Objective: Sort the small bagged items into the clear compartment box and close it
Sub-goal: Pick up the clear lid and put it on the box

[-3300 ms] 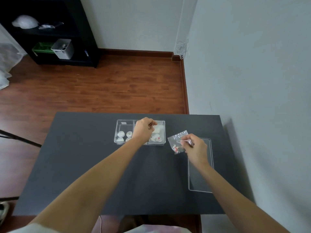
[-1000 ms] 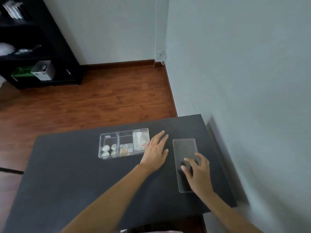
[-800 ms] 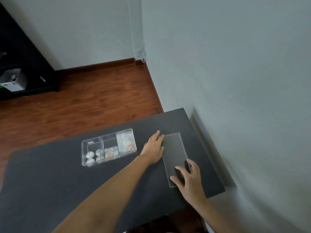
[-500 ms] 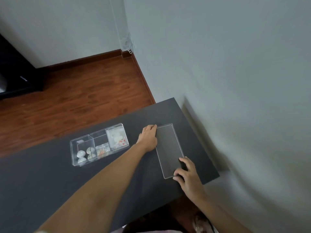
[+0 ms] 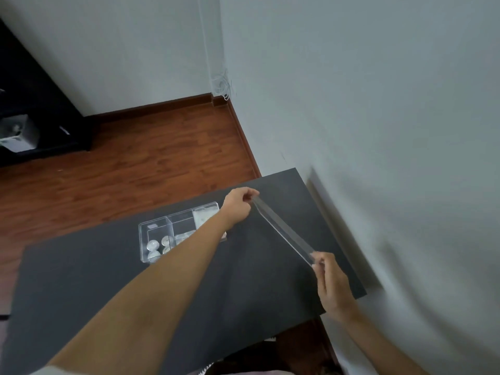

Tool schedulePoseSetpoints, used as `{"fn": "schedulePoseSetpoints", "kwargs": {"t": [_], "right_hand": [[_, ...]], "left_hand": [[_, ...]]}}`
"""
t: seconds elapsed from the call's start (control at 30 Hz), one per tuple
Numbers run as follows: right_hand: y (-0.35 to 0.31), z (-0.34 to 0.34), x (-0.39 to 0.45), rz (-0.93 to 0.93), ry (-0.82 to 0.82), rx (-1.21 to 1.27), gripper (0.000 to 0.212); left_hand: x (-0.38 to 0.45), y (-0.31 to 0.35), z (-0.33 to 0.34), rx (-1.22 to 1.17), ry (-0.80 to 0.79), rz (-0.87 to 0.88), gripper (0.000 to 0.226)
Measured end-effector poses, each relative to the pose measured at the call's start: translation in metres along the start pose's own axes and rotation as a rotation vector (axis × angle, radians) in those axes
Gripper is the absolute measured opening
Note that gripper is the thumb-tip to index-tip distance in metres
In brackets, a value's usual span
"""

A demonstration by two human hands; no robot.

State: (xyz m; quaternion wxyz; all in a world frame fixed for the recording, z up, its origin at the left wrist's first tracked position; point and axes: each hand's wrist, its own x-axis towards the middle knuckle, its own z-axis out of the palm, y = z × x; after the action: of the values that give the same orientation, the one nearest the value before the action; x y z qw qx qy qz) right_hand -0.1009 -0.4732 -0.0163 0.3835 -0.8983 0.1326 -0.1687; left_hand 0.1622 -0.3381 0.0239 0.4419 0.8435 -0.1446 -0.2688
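The clear compartment box (image 5: 155,227) stands open on the black table (image 5: 81,280), with small round white pieces in its left cell and bagged items in the middle and right cells. My left forearm crosses over its right part. The clear flat lid (image 5: 282,231) is lifted off the table and tilted almost on edge, to the right of the box. My left hand (image 5: 238,205) pinches the lid's far end. My right hand (image 5: 331,282) pinches its near end.
A grey wall (image 5: 378,131) runs close along the table's right edge. Beyond the table's far edge lies a wooden floor (image 5: 135,171). A black shelf unit (image 5: 32,109) with a white box stands at the far left.
The last bag went into the box. Both hands then reached to the lid lying flat at the right, gripped its two ends and raised it off the table, tilting it.
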Motion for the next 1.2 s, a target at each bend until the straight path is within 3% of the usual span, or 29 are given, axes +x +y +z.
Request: {"fn": "schedulePoseSetpoints", "kwargs": {"t": [0.13, 0.27, 0.5, 0.67, 0.8, 1.2], "right_hand": [[-0.014, -0.008, 0.027, 0.129, 0.172, 0.087, 0.018], [-0.041, 0.002, 0.064, 0.208, 0.208, 0.103, 0.013], [-0.086, 0.057, 0.131, 0.326, -0.023, 0.013, 0.020], [-0.111, 0.108, 0.161, 0.297, -0.219, -0.069, 0.028], [-0.123, 0.138, 0.169, 0.258, -0.336, -0.146, 0.034], [-0.129, 0.164, 0.170, 0.190, -0.359, -0.378, 0.035]], "left_hand": [[-0.016, 0.005, -0.025, -0.192, 0.006, 0.008, 0.052], [-0.032, -0.007, -0.055, -0.246, -0.007, -0.026, 0.050], [-0.056, -0.059, -0.132, -0.151, 0.148, -0.154, 0.066], [-0.081, -0.103, -0.162, -0.114, 0.393, -0.349, 0.044], [-0.098, -0.129, -0.165, -0.088, 0.464, -0.438, 0.026], [-0.100, -0.145, -0.157, -0.066, 0.491, -0.496, 0.033]]}}
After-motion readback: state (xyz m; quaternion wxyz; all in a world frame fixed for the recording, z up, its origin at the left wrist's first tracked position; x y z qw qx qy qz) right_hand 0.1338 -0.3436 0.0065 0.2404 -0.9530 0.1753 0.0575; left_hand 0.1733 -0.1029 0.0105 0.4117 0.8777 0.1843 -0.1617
